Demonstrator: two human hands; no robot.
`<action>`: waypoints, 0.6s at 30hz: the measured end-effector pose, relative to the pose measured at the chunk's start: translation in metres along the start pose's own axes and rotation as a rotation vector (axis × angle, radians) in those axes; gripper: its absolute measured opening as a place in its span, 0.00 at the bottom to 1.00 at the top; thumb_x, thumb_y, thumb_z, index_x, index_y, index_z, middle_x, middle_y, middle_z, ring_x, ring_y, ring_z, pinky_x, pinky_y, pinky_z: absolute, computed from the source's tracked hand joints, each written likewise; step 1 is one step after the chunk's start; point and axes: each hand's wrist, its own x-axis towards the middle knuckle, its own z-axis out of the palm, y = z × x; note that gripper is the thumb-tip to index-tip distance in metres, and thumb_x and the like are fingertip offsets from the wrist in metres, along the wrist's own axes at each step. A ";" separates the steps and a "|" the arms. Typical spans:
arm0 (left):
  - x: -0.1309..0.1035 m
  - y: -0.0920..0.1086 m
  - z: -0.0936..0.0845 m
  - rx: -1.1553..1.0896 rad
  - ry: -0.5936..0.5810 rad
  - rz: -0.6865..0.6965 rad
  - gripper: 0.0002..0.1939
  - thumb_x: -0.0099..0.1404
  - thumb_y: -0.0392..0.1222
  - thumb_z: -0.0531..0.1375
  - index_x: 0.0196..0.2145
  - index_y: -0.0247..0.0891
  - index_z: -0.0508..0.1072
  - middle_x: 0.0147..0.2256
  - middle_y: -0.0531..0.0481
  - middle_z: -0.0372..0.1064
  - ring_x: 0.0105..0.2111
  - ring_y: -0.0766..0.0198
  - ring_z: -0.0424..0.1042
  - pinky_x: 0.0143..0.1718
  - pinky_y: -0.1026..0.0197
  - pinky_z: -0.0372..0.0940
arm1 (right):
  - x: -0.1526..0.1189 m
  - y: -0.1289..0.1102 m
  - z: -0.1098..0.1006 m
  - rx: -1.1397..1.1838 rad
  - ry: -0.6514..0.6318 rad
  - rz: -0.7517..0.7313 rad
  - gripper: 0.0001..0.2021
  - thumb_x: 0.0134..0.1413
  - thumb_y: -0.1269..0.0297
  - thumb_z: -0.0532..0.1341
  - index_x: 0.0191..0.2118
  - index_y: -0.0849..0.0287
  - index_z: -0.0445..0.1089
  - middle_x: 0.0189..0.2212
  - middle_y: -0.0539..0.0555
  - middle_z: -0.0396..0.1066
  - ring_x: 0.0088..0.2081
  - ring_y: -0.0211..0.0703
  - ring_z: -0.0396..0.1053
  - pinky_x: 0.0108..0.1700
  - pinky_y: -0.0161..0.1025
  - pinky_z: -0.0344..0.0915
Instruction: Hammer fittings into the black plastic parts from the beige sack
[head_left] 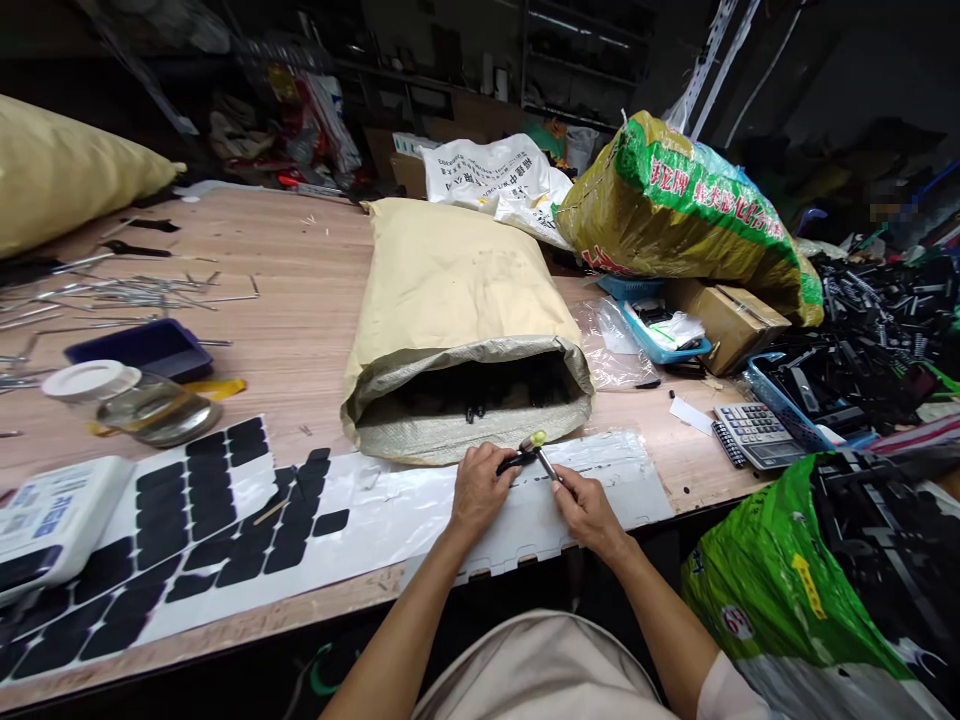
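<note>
In front of me, my left hand (480, 490) is closed round a small black part (517, 461) whose exact kind I cannot make out. My right hand (589, 512) grips a thin metal rod (547, 464), angled up to the left with its upper end at the black part. A small yellow-green piece (536, 439) shows where the two meet. Both hands are above a pale flat sheet (622, 480) at the table's front edge. Just beyond them lies a yellow woven sack (457, 270), its mouth open toward me, with dark pieces inside.
Left are metal rods (142, 292), a dark blue tray (142, 348), a clear jar (157, 408) and sheets of black stickers (247, 540). Right are a calculator (757, 432), a cardboard box (731, 320), blue baskets and a green bag (780, 560) of black parts.
</note>
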 end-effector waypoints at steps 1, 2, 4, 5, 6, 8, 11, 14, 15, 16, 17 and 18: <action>0.000 0.000 0.000 -0.001 -0.001 -0.002 0.08 0.65 0.39 0.62 0.43 0.41 0.77 0.40 0.47 0.72 0.43 0.53 0.66 0.48 0.51 0.61 | 0.000 0.005 0.000 0.112 0.023 0.049 0.17 0.66 0.57 0.56 0.54 0.58 0.73 0.24 0.47 0.67 0.20 0.36 0.64 0.21 0.32 0.60; 0.001 0.000 0.000 -0.003 -0.002 -0.006 0.08 0.65 0.39 0.62 0.42 0.41 0.77 0.40 0.47 0.72 0.43 0.53 0.66 0.49 0.51 0.61 | 0.000 0.009 0.000 0.230 0.056 0.091 0.18 0.66 0.55 0.57 0.55 0.58 0.72 0.23 0.45 0.65 0.16 0.34 0.60 0.18 0.31 0.57; 0.003 0.001 0.000 -0.017 -0.006 -0.016 0.08 0.65 0.40 0.62 0.42 0.41 0.77 0.39 0.47 0.72 0.43 0.52 0.66 0.48 0.50 0.61 | 0.002 0.015 -0.003 0.441 0.143 0.138 0.21 0.64 0.51 0.59 0.55 0.59 0.70 0.23 0.44 0.64 0.14 0.31 0.58 0.14 0.30 0.54; 0.003 0.002 -0.002 -0.035 -0.003 -0.019 0.08 0.65 0.40 0.61 0.42 0.41 0.77 0.39 0.47 0.72 0.43 0.52 0.66 0.48 0.50 0.61 | 0.004 0.017 -0.005 0.520 0.192 0.148 0.22 0.62 0.51 0.60 0.54 0.60 0.70 0.23 0.44 0.64 0.13 0.31 0.58 0.14 0.30 0.54; 0.002 0.004 -0.004 -0.067 0.003 -0.015 0.08 0.65 0.41 0.61 0.42 0.41 0.77 0.39 0.47 0.73 0.43 0.52 0.67 0.49 0.50 0.61 | 0.006 0.018 -0.007 0.582 0.236 0.154 0.22 0.60 0.50 0.61 0.54 0.60 0.70 0.23 0.44 0.65 0.13 0.31 0.58 0.13 0.30 0.55; -0.005 0.010 -0.013 -0.180 0.001 0.014 0.09 0.68 0.43 0.58 0.42 0.40 0.75 0.41 0.46 0.73 0.44 0.53 0.68 0.49 0.51 0.62 | 0.009 0.018 -0.011 0.669 0.304 0.169 0.23 0.58 0.50 0.63 0.53 0.60 0.69 0.22 0.43 0.65 0.13 0.31 0.58 0.12 0.30 0.56; -0.035 0.025 -0.033 -0.390 -0.150 0.066 0.13 0.72 0.47 0.53 0.46 0.41 0.74 0.43 0.47 0.74 0.44 0.56 0.71 0.47 0.57 0.64 | 0.013 0.017 -0.015 0.733 0.325 0.200 0.24 0.56 0.51 0.64 0.53 0.61 0.70 0.22 0.43 0.66 0.13 0.31 0.58 0.11 0.30 0.57; -0.080 0.040 -0.046 -0.470 -0.489 0.101 0.14 0.73 0.50 0.53 0.47 0.43 0.74 0.41 0.50 0.76 0.40 0.60 0.73 0.44 0.62 0.64 | 0.013 0.016 -0.015 0.742 0.290 0.221 0.24 0.56 0.51 0.64 0.53 0.61 0.70 0.22 0.43 0.66 0.13 0.31 0.58 0.11 0.30 0.57; -0.095 0.043 -0.046 -0.466 -0.590 0.103 0.14 0.73 0.51 0.54 0.46 0.43 0.75 0.40 0.51 0.76 0.39 0.60 0.73 0.43 0.63 0.64 | 0.013 0.017 -0.015 0.737 0.282 0.222 0.24 0.56 0.51 0.64 0.54 0.61 0.69 0.22 0.43 0.66 0.13 0.31 0.58 0.11 0.30 0.56; -0.108 0.044 -0.044 -0.453 -0.669 0.087 0.14 0.72 0.51 0.54 0.44 0.43 0.76 0.39 0.51 0.76 0.39 0.61 0.73 0.42 0.63 0.63 | 0.013 0.017 -0.014 0.729 0.274 0.220 0.24 0.57 0.51 0.64 0.54 0.60 0.69 0.22 0.43 0.66 0.13 0.31 0.58 0.11 0.30 0.56; -0.120 0.043 -0.039 -0.438 -0.718 0.050 0.15 0.72 0.52 0.54 0.43 0.43 0.77 0.39 0.51 0.76 0.39 0.60 0.73 0.42 0.63 0.63 | 0.012 0.017 -0.013 0.719 0.268 0.218 0.24 0.57 0.51 0.64 0.53 0.60 0.69 0.22 0.43 0.66 0.13 0.31 0.58 0.11 0.30 0.56; -0.129 0.039 -0.031 -0.425 -0.745 -0.008 0.16 0.72 0.53 0.54 0.42 0.42 0.77 0.39 0.51 0.77 0.39 0.59 0.74 0.43 0.62 0.64 | 0.012 0.018 -0.012 0.710 0.260 0.216 0.23 0.57 0.51 0.64 0.53 0.60 0.70 0.22 0.43 0.66 0.13 0.31 0.58 0.11 0.30 0.56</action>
